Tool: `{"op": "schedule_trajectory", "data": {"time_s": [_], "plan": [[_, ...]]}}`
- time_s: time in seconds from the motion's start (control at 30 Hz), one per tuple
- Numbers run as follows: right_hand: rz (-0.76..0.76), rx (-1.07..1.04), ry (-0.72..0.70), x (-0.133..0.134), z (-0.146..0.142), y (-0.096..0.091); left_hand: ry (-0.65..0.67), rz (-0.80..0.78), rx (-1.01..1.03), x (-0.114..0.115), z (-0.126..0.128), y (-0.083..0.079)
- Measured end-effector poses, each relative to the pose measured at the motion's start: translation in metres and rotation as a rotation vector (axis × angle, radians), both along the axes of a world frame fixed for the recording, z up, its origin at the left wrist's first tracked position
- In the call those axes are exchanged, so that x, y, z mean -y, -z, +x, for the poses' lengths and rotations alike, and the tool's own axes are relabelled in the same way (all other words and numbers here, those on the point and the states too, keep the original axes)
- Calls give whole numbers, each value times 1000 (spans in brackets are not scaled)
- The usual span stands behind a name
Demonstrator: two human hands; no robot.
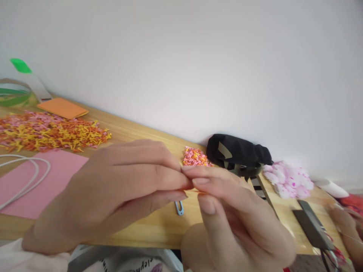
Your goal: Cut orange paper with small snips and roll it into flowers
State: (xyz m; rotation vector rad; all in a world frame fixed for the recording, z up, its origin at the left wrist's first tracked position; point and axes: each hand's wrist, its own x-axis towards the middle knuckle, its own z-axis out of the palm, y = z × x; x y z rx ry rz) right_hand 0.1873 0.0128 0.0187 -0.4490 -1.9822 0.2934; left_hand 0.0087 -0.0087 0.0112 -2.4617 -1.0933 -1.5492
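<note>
My left hand [113, 189] and my right hand [235, 223] meet fingertip to fingertip over the near edge of the wooden table [159, 223]. Both are closed in a pinch at the same spot, around x 670. What they pinch is too small and too hidden to name. A small heap of pink, orange and yellow paper bits [195, 156] lies just behind the fingertips. A light blue clip [179, 207] lies on the table under them.
A large pile of the same coloured bits [51, 132] covers the left. Also there: a pink sheet [42, 181], a white cord [25, 177], an orange pad [62, 108], a black pouch [238, 153], pink petals [287, 179]. Another person's hand [347, 226] is at the right edge.
</note>
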Motion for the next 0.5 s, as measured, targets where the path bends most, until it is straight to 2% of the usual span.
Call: {"op": "schedule_trajectory", "data": {"time_s": [0.1, 0.2, 0.5], "plan": [[-87, -89, 102, 2, 0, 4, -13, 30, -24, 0, 1, -7], [-116, -79, 88, 3, 0, 8, -28, 7, -45, 1, 1, -11], [-160, -147, 82, 2, 1, 11, 1, 7, -47, -4, 2, -3]]}}
